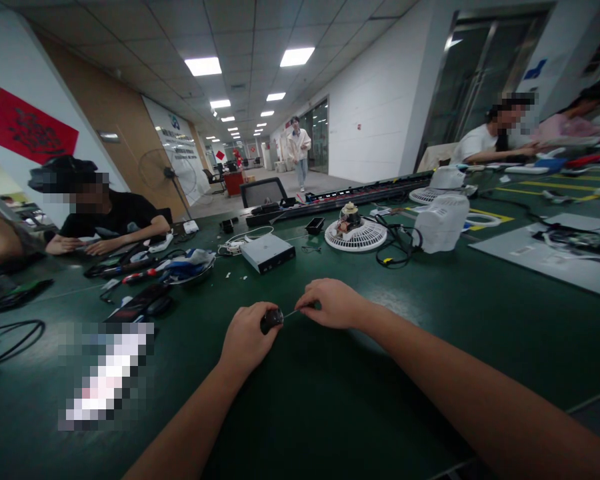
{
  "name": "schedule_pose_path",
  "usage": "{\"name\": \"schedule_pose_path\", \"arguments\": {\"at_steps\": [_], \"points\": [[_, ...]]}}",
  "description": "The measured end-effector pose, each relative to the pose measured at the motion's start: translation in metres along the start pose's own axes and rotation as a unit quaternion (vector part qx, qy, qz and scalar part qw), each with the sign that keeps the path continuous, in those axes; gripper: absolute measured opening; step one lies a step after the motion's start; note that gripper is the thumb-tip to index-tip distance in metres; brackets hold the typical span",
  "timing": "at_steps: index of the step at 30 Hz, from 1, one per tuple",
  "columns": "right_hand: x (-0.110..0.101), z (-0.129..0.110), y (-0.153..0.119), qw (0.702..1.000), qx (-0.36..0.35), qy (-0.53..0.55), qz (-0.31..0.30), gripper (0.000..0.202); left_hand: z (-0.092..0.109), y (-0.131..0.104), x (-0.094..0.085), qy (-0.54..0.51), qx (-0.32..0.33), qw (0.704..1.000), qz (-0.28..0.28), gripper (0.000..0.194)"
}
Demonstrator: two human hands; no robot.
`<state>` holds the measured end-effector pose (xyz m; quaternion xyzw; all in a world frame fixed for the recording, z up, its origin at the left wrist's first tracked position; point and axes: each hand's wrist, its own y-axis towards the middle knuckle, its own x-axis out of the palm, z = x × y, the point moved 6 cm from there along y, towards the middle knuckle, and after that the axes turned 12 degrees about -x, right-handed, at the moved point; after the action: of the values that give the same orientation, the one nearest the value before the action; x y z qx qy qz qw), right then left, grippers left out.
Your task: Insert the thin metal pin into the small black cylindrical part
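Just above the green table, my left hand point(250, 339) is closed around the dark, stubby handle of what looks like a screwdriver point(272, 321). Its thin metal shaft points right, toward my right hand point(333, 303). The thumb and fingers of that hand are pinched together at the shaft's far end. My fingers hide the tip, and I cannot make out whether anything small sits there. Beyond my hands lies a silver optical drive point(267, 251). A white round fan grille point(356, 235) with a motor on it is farther right.
Left of me lie a blue-and-white bundle point(190, 263), dark devices and cables. A white plastic housing point(443, 223), a black cable point(397, 250) and a grey board point(555, 257) are on the right. People sit at both sides; one person stands in the corridor.
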<state>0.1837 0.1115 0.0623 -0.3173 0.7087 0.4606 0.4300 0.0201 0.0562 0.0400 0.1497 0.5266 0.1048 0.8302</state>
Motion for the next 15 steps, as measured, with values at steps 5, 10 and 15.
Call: {"name": "schedule_pose_path", "arguments": {"at_steps": [5, 10, 15], "points": [[-0.0022, -0.0017, 0.0013, 1.000, 0.015, 0.002, 0.008, 0.023, -0.0006, 0.0006, -0.0008, -0.007, -0.004, 1.000, -0.007, 0.022], [-0.0023, -0.0008, 0.0004, 0.998, 0.027, -0.047, 0.009, 0.024, 0.0008, 0.0010, -0.0014, -0.005, -0.004, 1.000, -0.007, 0.021], [0.0006, -0.0037, 0.0009, 1.000, 0.024, -0.012, -0.005, 0.022, 0.0007, 0.0002, 0.0002, 0.000, 0.003, 1.000, -0.010, 0.022]]}}
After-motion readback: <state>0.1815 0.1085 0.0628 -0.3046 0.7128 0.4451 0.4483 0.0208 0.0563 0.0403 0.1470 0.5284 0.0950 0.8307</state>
